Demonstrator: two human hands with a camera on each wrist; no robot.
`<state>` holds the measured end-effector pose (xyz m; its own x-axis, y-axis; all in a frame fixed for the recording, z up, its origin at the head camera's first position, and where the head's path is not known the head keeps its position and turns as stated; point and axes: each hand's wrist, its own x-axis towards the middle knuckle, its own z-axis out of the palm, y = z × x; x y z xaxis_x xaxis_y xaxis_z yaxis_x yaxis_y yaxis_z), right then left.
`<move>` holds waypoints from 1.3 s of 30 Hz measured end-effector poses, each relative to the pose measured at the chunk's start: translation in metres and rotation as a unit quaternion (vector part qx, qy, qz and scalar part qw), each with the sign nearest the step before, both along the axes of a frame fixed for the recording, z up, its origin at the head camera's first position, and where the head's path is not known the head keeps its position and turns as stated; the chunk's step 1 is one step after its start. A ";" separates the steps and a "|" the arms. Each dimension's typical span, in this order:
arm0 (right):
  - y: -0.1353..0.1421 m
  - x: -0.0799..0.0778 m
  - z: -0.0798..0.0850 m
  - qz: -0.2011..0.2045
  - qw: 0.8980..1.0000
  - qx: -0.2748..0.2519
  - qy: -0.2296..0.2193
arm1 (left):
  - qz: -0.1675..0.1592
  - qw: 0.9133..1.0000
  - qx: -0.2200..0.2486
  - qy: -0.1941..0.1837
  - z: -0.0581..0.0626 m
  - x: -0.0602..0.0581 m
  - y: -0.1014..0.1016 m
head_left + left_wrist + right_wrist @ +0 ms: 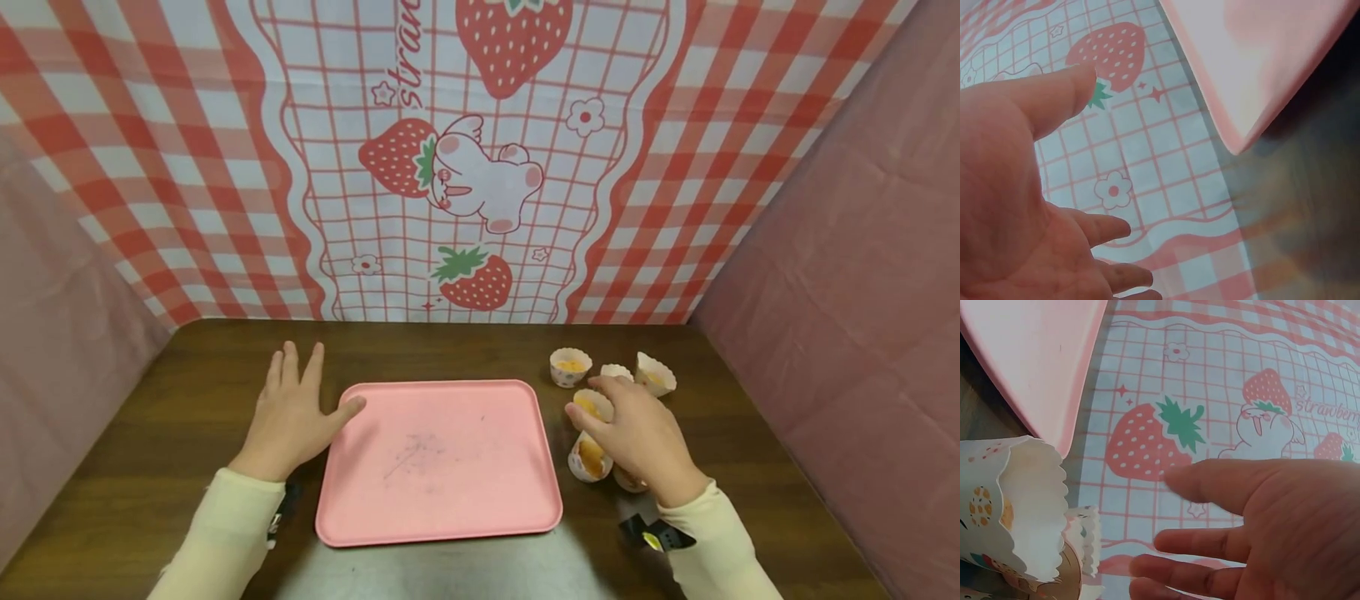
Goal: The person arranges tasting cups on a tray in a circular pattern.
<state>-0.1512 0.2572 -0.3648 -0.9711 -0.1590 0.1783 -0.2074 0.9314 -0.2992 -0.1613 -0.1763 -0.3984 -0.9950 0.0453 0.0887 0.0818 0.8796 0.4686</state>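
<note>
Paper cups (570,379) with scalloped rims lie nearest the fingers (1200,542) of the right hand (639,429); these are extended, parted from the thumb and gripping nothing, a spread that probably suits such thin, easily tipped walls. Whether the hand touches any cup cannot be told from the head view. One tilted cup (591,461) shows its yellow-orange contents; its lean suggests light, unsteady support. The left hand (292,421) is likewise unfolded and holds nothing, its thumb raised over the left edge of the pink tray (450,512). The tray lies flat between the hands, perhaps centred to be within reach of both, with the cups grouped beside its right edge. Beneath all is a wooden table (120,417); behind it hangs a strawberry-printed cloth (480,250), presumably serving as a backdrop, flanked by pink drapes (847,275).
</note>
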 end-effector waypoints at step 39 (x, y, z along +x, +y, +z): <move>0.007 0.006 0.004 -0.002 0.994 0.057 -0.089 | -0.006 0.974 0.119 -0.192 -0.019 -0.010 -0.017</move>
<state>-0.1455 0.2639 -0.3608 -0.9862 -0.1647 -0.0151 -0.1572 0.9621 -0.2230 -0.1715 -0.1936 -0.4170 -0.9562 0.0810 -0.2813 -0.1305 0.7422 0.6573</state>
